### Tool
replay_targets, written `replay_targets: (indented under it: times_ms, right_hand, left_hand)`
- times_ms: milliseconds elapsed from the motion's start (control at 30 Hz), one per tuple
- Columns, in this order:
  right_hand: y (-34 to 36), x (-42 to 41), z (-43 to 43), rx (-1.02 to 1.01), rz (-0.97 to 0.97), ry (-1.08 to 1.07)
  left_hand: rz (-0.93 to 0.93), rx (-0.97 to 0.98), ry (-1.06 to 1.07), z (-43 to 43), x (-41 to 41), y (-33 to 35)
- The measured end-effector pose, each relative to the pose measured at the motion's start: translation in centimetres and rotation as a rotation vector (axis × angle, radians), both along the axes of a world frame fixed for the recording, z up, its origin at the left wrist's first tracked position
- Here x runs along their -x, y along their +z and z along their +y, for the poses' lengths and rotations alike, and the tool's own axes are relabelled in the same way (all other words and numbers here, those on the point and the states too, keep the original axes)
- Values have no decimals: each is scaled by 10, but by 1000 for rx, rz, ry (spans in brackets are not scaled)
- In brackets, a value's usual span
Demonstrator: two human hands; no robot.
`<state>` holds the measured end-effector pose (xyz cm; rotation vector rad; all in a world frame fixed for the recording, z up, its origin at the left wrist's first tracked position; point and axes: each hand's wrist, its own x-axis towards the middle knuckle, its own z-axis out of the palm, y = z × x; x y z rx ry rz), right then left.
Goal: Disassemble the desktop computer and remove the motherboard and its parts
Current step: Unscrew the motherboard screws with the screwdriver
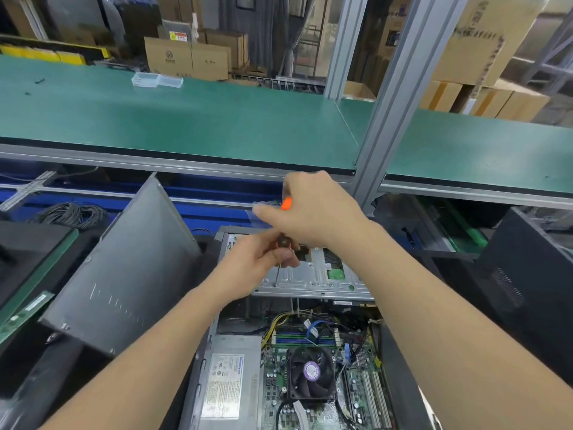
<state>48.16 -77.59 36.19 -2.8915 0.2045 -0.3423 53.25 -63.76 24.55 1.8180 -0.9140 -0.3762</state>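
Lying open nearest: grey desktop computer case (202, 364), green motherboard (276, 391) inside, black square cooling fan (311, 372) on it, grey power supply box (228, 383) at left. Beyond: silver metal drive bracket (313, 282) bearing the tip of an orange-and-black-handled screwdriver (282, 242). Left hand (260, 265) curled round the lower handle; right hand (313, 212) closed over the orange top. Grey steel side panel (124, 268) leaning left. Farthest: green bench shelf (186, 119), clear plastic boxes (156, 79).

Clear plastic boxes (157, 80) on green shelf (217, 119), cardboard boxes (189, 58) behind, coiled cable (73, 215)
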Motion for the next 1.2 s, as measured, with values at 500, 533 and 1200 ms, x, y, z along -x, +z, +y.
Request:
replay_targets:
  times_ms: [500, 533, 1200]
  right_hand:
    - [4, -38, 6, 158, 235, 95]
    - [3, -38, 3, 173, 246, 115]
    - [31, -37, -6, 404, 558, 584]
  left_hand:
    - [257, 219, -92, 2, -10, -5]
    - [259, 220, -90, 0, -10, -5]
    - [315, 239, -113, 0, -12, -13]
